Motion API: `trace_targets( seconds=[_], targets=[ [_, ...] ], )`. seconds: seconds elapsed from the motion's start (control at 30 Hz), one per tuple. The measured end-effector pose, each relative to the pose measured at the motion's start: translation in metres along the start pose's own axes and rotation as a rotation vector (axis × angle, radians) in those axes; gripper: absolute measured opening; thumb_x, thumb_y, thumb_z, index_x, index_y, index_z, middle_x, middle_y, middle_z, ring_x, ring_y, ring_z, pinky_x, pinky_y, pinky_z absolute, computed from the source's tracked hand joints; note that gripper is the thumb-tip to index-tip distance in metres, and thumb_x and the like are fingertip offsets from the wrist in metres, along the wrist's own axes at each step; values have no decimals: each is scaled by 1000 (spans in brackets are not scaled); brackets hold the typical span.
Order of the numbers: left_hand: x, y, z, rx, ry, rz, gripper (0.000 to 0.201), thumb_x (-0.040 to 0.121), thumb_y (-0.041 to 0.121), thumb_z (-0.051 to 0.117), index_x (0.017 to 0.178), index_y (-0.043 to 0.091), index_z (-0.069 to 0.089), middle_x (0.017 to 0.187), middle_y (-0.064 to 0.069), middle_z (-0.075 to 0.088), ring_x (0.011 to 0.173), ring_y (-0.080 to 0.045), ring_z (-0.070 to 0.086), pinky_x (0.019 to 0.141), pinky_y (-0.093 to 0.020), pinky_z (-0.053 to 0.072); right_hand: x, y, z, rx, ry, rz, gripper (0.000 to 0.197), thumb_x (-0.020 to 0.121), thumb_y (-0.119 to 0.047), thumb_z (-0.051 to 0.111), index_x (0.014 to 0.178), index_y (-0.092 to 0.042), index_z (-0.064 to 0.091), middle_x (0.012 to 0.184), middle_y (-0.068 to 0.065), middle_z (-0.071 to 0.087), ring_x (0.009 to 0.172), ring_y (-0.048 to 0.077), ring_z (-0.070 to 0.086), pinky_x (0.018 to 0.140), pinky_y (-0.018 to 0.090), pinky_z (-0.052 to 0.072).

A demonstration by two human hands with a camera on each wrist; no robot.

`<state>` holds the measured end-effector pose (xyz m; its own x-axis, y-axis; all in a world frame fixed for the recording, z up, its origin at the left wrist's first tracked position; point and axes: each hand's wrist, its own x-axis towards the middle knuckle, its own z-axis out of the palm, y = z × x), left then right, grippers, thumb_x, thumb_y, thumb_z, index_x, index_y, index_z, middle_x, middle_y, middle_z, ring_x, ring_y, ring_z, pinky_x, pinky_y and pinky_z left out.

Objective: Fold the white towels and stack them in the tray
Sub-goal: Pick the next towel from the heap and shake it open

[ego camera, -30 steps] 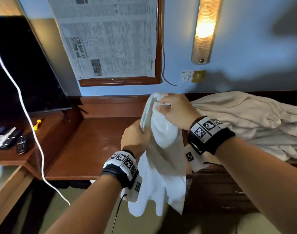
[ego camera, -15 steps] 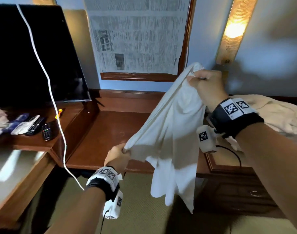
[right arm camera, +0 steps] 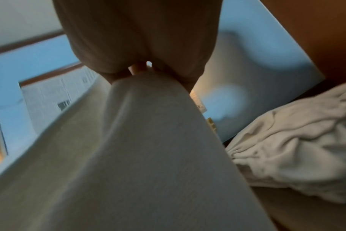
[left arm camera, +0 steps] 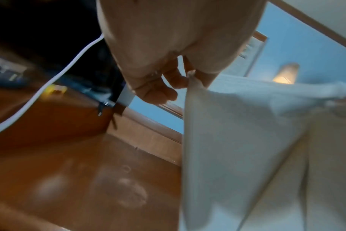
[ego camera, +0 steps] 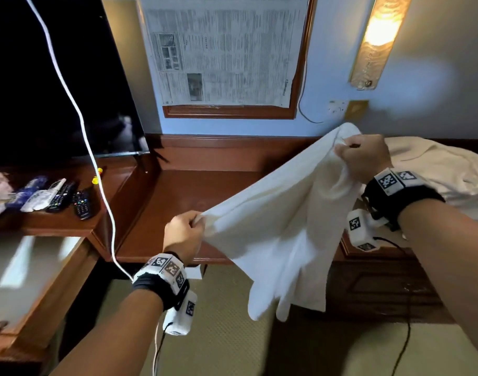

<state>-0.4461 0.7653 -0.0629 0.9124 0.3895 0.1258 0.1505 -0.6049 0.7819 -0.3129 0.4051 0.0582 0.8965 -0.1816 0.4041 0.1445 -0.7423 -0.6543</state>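
Above the front edge of the wooden table (ego camera: 178, 202), a white towel (ego camera: 281, 226) hangs stretched in the air between the person's two hands. On its lower left corner the left hand (ego camera: 182, 232) is clenched, fingers curled and pinching the cloth; the left wrist view shows the corner (left arm camera: 192, 78) caught between thumb and fingers. Higher and farther back, the right hand (ego camera: 364, 158) grips the opposite corner, fingers folded round a bunched fold of towel. The top edge runs taut on a slope from the low left hand up to the right one, and the rest of the cloth drapes down in loose folds past the table's front. To the right, behind the right wrist, a heap of crumpled pale towels (ego camera: 436, 169) lies on a surface. On the left stands a dark television (ego camera: 55, 77), with several remote controls (ego camera: 69, 199) lying on the shelf below it. A white cable (ego camera: 77, 109) crosses in front of the screen. Newspaper (ego camera: 224, 47) covers a framed panel on the blue wall, beside a lit wall lamp (ego camera: 379, 39).
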Motion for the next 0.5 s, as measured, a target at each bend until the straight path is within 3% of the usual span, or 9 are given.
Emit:
trace_targets(
  seconds=[0.07,0.1,0.17,0.2,0.27,0.33,0.37,0.43,0.5],
  targets=[
    [0,6,-6,87,32,13,21,90,12,57,91,26,74,84,0,70,81,-23,63,70,-27,43,-7,7,1,-66,-35,48,32,80,-29,63,60,-6,54,62,8,52,74,31,54,62,34,37],
    [1,8,-7,125,35,20,23,90,12,56,92,27,73,88,1,69,84,-24,63,70,-28,43,-10,11,1,-100,-53,73,27,84,-29,64,65,-10,61,74,11,61,83,33,59,68,34,41],
    [3,8,-8,249,-35,30,20,91,16,54,91,31,67,96,2,60,91,-25,60,72,-31,43,-18,17,2,-168,-79,110,22,89,-33,66,95,-14,75,107,17,70,104,37,62,86,36,46],
    [3,6,-7,315,-89,53,19,91,16,53,91,33,62,98,4,53,94,-25,57,74,-33,42,-21,20,1,-188,-89,128,28,91,-33,65,108,-14,75,116,17,69,109,39,61,91,37,46],
    [1,2,-5,331,-200,190,27,85,8,54,92,34,49,98,7,45,97,-24,50,78,-36,43,-24,28,-1,-203,-87,172,32,91,-33,65,115,-13,73,120,18,68,110,39,61,93,37,45],
    [-1,-5,-2,267,-272,429,37,80,1,55,94,35,49,100,7,47,95,-23,48,81,-39,47,-27,34,-3,-197,-89,213,32,91,-32,65,115,-12,73,120,18,68,110,39,61,93,36,45],
    [-3,-7,-1,280,-287,504,32,81,6,55,94,35,54,100,8,50,93,-23,50,80,-39,48,-29,36,-5,-204,-90,232,32,91,-31,64,115,-12,73,120,19,68,111,39,60,93,36,45],
    [-3,-5,-6,411,-321,506,15,84,33,50,88,30,64,95,13,59,89,-20,57,76,-34,46,-32,41,-7,-202,-100,265,31,91,-31,65,115,-12,73,120,19,68,112,38,60,93,35,45],
    [-3,-3,-14,551,-370,372,37,86,60,47,82,26,61,76,12,64,76,-12,60,64,-29,39,-36,49,-5,-163,-122,267,30,89,-31,68,111,-13,75,114,17,70,108,37,62,90,35,46]
  ],
)
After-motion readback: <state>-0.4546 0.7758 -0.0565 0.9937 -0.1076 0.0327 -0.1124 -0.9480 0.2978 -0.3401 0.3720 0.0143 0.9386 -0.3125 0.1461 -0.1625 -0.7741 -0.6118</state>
